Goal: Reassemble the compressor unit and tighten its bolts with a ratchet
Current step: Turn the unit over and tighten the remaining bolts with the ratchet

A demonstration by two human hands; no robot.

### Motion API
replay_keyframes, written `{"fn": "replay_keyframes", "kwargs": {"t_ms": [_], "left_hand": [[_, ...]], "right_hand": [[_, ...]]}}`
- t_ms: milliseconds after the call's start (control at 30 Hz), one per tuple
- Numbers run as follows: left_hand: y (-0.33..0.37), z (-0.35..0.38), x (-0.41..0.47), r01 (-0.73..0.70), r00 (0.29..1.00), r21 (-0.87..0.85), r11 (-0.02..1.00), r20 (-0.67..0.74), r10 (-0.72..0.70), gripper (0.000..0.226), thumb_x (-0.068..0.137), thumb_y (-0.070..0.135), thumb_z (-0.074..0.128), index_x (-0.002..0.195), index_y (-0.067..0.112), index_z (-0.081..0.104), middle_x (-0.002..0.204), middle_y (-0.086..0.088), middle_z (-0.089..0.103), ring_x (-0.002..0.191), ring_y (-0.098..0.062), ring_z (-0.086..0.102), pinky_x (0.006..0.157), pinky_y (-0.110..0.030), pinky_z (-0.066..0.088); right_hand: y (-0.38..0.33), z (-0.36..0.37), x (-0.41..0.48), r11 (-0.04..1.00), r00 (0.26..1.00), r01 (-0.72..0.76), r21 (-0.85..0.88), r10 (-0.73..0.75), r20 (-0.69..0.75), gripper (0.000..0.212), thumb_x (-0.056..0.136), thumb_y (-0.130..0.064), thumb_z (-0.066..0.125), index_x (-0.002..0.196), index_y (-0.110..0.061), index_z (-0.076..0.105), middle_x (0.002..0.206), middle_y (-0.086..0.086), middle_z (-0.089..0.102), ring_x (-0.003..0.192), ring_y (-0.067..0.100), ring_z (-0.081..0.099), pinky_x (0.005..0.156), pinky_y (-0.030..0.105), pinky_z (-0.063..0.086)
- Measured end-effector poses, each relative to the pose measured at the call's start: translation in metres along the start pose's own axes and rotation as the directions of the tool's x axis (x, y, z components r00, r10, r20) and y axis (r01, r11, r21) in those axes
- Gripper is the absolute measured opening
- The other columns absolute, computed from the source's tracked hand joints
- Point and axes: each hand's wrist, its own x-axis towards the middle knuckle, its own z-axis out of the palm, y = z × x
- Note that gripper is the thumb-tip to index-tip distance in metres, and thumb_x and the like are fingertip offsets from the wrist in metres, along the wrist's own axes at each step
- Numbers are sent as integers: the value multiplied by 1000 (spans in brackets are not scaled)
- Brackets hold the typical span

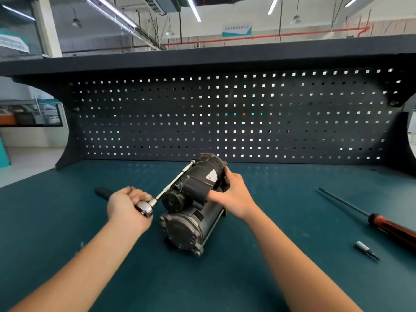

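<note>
Head view: left hand (pixel 126 206) clamped round the ratchet (pixel 146 207), right hand (pixel 231 194) clasping the compressor unit (pixel 193 199) on the green bench (pixel 292 221).

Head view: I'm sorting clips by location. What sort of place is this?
Likely a factory workshop or training hall: a green-topped workbench backed by a dark pegboard, a ratchet set on a compressor unit, and a high ceiling with strip lights and a red pipe.
</note>
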Motion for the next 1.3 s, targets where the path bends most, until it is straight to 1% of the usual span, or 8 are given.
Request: {"fn": "replay_keyframes", "kwargs": {"t_ms": [167, 333, 400, 467, 567, 800, 1100, 1300], "left_hand": [[0, 22, -13, -612, 769, 379, 695, 492, 409, 25, 96, 13, 41, 72, 19, 37, 34, 8, 28, 29, -5, 23, 34, -15, 25], [3, 23, -29, -936, 352, 350, -47, 934, -66, 11, 87, 31, 48, 80, 23, 46, 50, 7, 45, 42, -5, 38, 43, -16, 32], [8, 21, -23, -912, 411, 405, 71, 906, 105, 12, 88, 29, 48, 80, 21, 47, 43, 7, 41, 38, -3, 33, 40, -18, 32], [15, 19, -11, -688, 702, 463, 559, 622, 348, 20, 95, 21, 46, 75, 18, 43, 36, 10, 31, 30, -5, 26, 35, -15, 29], [20, 11, 10, -69, 997, 29, 997, 43, 67, 35, 99, 14, 36, 64, 16, 33, 30, 8, 25, 23, -7, 28, 32, -10, 31], [13, 15, 10, -245, 958, 172, 954, 193, 211, 29, 97, 11, 35, 69, 18, 35, 35, 10, 23, 27, -5, 20, 32, -12, 24], [7, 34, -29, -861, 422, 412, 298, 906, -36, 11, 87, 21, 44, 81, 12, 45, 37, 8, 35, 32, -6, 32, 38, -16, 33], [9, 19, -15, -534, 784, 381, 755, 557, 273, 24, 99, 15, 39, 77, 16, 45, 36, 11, 26, 29, -5, 21, 36, -14, 23]], "right_hand": [[0, 0, 2, 999, 1000, 13, -41, -13, -6, 55, 68, -28, 81, 114, -11, 54, 120, 10, 50, 109, 23, 53, 98, 39, 45], [-2, -3, 1, 999, 1000, 6, -53, -4, 23, 57, 69, -28, 79, 116, -9, 53, 121, 14, 54, 109, 29, 55, 97, 44, 46], [-2, -3, 1, 1000, 1000, 5, -30, -4, 19, 57, 70, -27, 79, 118, -10, 52, 122, 13, 53, 113, 31, 53, 99, 45, 44], [-1, -1, 1, 1000, 1000, 9, -11, -9, 19, 57, 71, -26, 79, 119, -13, 53, 122, 12, 52, 112, 27, 53, 100, 43, 43], [2, 1, -1, 1000, 1000, 15, -2, -15, 10, 58, 72, -28, 79, 121, -21, 51, 122, 5, 43, 107, 7, 46, 95, 27, 39], [2, 2, 0, 998, 1000, -11, -65, 10, -7, 83, 58, -45, 77, 128, -13, 46, 121, 1, 39, 102, 6, 44, 89, 20, 33], [-3, -5, 1, 998, 999, 17, -64, -15, 32, 51, 70, -25, 79, 114, -14, 55, 121, 13, 54, 113, 27, 53, 99, 43, 44], [-1, -1, 0, 1000, 1000, 10, -14, -10, 16, 47, 74, -24, 77, 115, -21, 54, 122, 7, 47, 115, 20, 49, 100, 37, 43]]}}
